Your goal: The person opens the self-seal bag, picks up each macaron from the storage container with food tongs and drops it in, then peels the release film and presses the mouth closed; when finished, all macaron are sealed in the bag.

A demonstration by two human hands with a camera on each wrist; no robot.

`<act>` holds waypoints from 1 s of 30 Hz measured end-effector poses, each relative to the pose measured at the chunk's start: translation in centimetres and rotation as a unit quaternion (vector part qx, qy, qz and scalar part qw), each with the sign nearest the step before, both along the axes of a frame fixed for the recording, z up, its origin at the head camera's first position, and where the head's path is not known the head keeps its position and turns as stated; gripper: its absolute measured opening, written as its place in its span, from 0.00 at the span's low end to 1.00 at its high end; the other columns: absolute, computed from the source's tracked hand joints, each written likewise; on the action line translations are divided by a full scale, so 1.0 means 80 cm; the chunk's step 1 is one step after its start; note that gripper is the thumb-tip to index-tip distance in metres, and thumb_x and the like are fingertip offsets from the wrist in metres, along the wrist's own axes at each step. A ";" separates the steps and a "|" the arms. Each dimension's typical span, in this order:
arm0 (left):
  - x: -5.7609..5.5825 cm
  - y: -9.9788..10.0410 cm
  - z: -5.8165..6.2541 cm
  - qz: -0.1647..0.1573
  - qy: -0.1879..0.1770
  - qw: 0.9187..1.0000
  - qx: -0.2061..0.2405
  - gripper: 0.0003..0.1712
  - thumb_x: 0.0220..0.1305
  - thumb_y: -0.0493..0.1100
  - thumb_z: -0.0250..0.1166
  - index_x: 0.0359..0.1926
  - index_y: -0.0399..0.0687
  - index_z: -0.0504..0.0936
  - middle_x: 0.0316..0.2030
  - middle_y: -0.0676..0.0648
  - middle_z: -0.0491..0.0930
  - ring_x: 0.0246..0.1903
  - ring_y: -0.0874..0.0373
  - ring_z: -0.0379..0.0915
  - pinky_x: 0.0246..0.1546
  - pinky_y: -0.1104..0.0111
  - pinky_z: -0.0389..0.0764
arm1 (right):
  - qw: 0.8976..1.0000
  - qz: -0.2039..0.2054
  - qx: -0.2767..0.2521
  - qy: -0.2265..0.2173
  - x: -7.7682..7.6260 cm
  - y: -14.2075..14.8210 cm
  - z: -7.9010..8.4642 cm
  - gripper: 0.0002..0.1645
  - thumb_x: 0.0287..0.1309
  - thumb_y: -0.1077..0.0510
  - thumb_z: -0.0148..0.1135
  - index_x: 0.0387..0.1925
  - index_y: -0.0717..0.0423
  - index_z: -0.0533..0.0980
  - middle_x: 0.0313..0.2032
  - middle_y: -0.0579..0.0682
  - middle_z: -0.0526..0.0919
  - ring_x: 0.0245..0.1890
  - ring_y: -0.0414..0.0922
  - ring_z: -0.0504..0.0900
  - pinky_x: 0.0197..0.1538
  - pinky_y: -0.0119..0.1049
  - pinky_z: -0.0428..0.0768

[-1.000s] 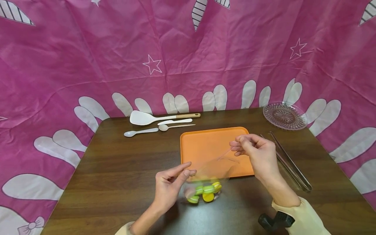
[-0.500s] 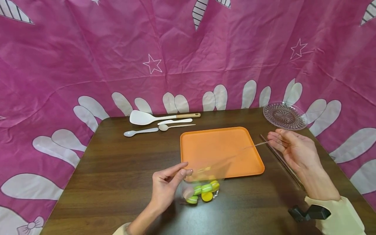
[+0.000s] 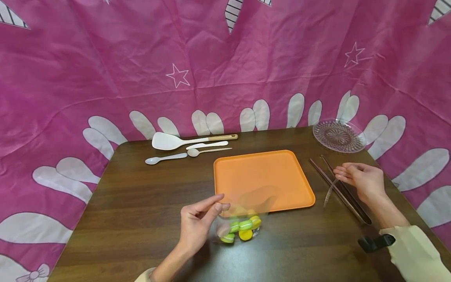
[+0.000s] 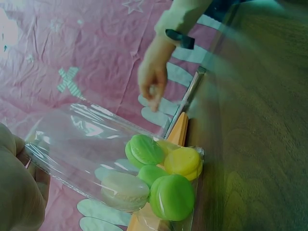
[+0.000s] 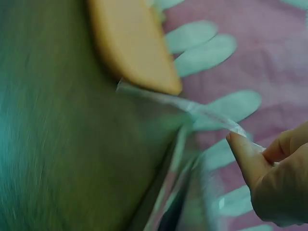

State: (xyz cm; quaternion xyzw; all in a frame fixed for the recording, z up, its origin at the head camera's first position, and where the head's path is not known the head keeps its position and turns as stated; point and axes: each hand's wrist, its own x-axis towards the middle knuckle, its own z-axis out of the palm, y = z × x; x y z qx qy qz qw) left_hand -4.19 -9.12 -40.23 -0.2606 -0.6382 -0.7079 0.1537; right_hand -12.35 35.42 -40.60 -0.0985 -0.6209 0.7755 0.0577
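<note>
Near the table's front, my left hand pinches the upper edge of a clear plastic bag. Inside the bag's lower end lie several macarons: green ones, yellow ones and a pale one. To the right, my right hand pinches a thin clear plastic strip, which dangles from the fingertips apart from the bag. That hand hovers over metal tongs. Part of the orange tray shows through the bag.
A white spatula with a wooden handle lies at the back left. Beside it are a white knife, a beige spoon and a white spoon. A clear patterned plate sits at the back right corner.
My right hand has moved right from over the tray to above the tongs, and the strip has come away from the bag. The left hand keeps its hold almost in place.
</note>
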 end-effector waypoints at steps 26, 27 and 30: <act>0.004 0.000 0.003 -0.007 -0.007 1.000 0.001 0.13 0.63 0.20 0.60 0.49 0.20 0.80 0.35 0.39 0.87 0.39 0.51 0.86 0.44 0.66 0.83 | 0.676 0.063 0.731 0.067 -0.030 0.061 -0.029 0.40 0.46 0.65 0.72 0.60 0.76 0.65 0.66 0.86 0.46 0.65 0.82 0.44 0.56 0.82 0.47; 0.005 0.000 0.003 -0.006 -0.010 1.000 0.000 0.13 0.63 0.20 0.60 0.48 0.21 0.81 0.35 0.40 0.88 0.39 0.51 0.86 0.44 0.66 0.83 | 0.669 0.062 0.736 0.086 -0.030 0.063 -0.029 0.32 0.46 0.67 0.70 0.54 0.76 0.70 0.66 0.85 0.49 0.65 0.80 0.47 0.56 0.80 0.51; 0.005 0.000 0.002 -0.007 -0.002 1.000 -0.001 0.14 0.63 0.20 0.60 0.49 0.23 0.82 0.35 0.39 0.87 0.39 0.51 0.86 0.43 0.67 0.83 | 0.652 0.039 0.743 0.147 -0.030 0.067 -0.029 0.11 0.43 0.69 0.69 0.33 0.70 0.81 0.63 0.81 0.62 0.63 0.76 0.59 0.50 0.75 0.63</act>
